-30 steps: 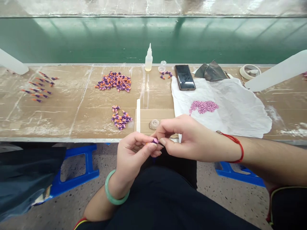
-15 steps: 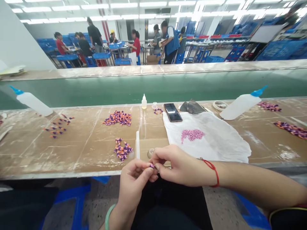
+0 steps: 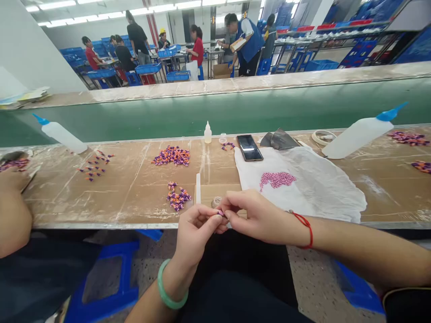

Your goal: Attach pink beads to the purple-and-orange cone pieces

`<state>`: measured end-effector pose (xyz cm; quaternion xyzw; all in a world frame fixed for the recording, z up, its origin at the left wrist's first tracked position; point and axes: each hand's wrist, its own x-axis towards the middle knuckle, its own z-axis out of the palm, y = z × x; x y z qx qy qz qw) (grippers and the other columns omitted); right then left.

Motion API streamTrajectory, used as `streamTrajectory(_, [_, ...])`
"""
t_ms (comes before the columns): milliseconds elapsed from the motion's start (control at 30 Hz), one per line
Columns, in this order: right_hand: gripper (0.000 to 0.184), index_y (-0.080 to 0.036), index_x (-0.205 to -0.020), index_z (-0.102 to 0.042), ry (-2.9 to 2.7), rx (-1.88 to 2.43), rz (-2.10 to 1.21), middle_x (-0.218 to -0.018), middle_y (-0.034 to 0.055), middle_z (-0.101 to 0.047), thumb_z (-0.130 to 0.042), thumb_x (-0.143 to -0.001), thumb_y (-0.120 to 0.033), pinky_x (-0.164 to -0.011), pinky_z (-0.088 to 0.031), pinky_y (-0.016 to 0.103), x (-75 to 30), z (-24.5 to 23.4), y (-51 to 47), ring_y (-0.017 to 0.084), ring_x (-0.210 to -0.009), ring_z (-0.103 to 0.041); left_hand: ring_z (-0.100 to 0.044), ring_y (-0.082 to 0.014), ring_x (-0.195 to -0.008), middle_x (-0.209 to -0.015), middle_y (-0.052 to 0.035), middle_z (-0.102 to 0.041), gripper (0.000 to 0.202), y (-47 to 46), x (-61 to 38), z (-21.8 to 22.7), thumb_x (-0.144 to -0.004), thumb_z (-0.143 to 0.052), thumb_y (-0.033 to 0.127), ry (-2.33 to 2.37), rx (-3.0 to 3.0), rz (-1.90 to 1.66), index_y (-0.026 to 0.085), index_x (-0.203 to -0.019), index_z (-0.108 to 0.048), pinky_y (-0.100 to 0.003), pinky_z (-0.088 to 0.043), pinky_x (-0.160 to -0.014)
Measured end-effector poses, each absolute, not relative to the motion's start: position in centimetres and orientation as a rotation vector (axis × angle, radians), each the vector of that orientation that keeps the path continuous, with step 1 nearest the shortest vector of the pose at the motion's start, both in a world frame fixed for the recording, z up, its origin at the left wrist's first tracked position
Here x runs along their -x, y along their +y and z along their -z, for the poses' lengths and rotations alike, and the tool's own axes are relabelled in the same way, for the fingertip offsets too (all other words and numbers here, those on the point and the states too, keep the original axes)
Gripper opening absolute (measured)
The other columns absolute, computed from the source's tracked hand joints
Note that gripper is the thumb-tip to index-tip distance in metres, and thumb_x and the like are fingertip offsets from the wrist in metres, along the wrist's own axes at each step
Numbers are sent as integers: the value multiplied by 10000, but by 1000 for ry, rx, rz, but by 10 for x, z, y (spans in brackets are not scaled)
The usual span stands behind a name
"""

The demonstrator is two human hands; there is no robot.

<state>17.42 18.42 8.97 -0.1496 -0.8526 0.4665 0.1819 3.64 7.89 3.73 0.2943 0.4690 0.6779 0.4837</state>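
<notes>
The held piece [image 3: 220,212] is purple and pink

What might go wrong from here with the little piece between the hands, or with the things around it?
The small purple-and-pink piece is pinched at the fingertips of the left-hand grip, close to the table's near edge; if it slips, it might drop past that edge.

The right forearm reaches across in front of the white sheet; if it snags the sheet, the loose pink pieces could scatter.
</notes>
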Motion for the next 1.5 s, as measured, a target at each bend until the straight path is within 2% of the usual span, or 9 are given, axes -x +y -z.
streamTrajectory(233, [226,-224,-1007,-684,-2409,662,-998,-1003,36,-751,-493,-974,-339,-751,-549,296,-224,-62,217,192,-902,-716,-603,-121,-520,-587,-19,-679,257,80,14,-29,-718,-787,389,1559,-937,-1404,148,-764,-708,-214,-482,-521])
streamTrajectory(333, [302,-249,-955,-699,-2339,885,-991,-991,50,-755,-504,-985,-478,-736,-578,353,-260,-29,237,244,-905,-725,-606,-142,-590,-652,-35,-699,277,75,64,-17,-698,-738,419,1888,-1039,-1258,149,-746,-700,-236,-462,-565])
streamTrajectory(500, [529,-264,-842,-707,-2200,1139,-1040,-968,78,-767,-519,-883,-757,-723,-611,389,-294,15,253,309,-911,-738,-532,-142,-531,-550,-11,-638,322,78,110,-10,-637,-764,456,2046,-1075,-1016,148,-717,-715,-243,-399,-520])
streamTrajectory(700, [567,-278,-874,-709,-2191,1266,-1077,-1039,95,-754,-506,-837,-806,-855,-598,471,-296,15,255,333,-1008,-710,-586,-157,-661,-741,-49,-689,436,117,127,-16,-736,-661,553,2126,-1118,-1078,137,-861,-699,-262,-460,-630])
streamTrajectory(867, [664,-252,-861,-701,-2141,1297,-1130,-1043,110,-749,-486,-786,-875,-879,-588,532,-296,14,255,356,-1017,-698,-614,-166,-802,-877,-65,-707,279,174,146,-10,-781,-616,400,2346,-1142,-1088,137,-862,-657,-272,-482,-773])
streamTrajectory(1033, [595,-242,-852,-677,-2113,1238,-1192,-1029,113,-744,-496,-841,-808,-869,-575,502,-297,11,254,345,-1013,-692,-648,-231,-848,-810,-81,-727,168,223,149,-5,-692,-696,321,2527,-1120,-893,165,-705,-632,-320,-481,-822])
streamTrajectory(1233, [411,-195,-890,-666,-2082,1156,-1231,-954,108,-729,-489,-932,-564,-817,-561,441,-294,-3,253,285,-944,-687,-683,-329,-864,-647,-98,-691,181,238,145,-12,-600,-677,211,2568,-1128,-849,223,-514,-518,-376,-483,-813])
streamTrajectory(1400, [288,-191,-853,-624,-2055,1117,-1185,-915,87,-718,-489,-937,-431,-787,-547,389,-293,-5,252,257,-936,-682,-678,-351,-862,-592,-78,-651,192,228,147,-15,-586,-676,246,2516,-1135,-936,236,-516,-497,-382,-487,-775])
streamTrajectory(1500, [245,-193,-861,-630,-2097,1108,-1075,-899,77,-719,-486,-931,-378,-746,-530,358,-295,-4,253,238,-887,-680,-670,-306,-747,-598,-61,-642,218,213,145,-21,-596,-699,358,2407,-1105,-1055,227,-609,-525,-349,-486,-675])
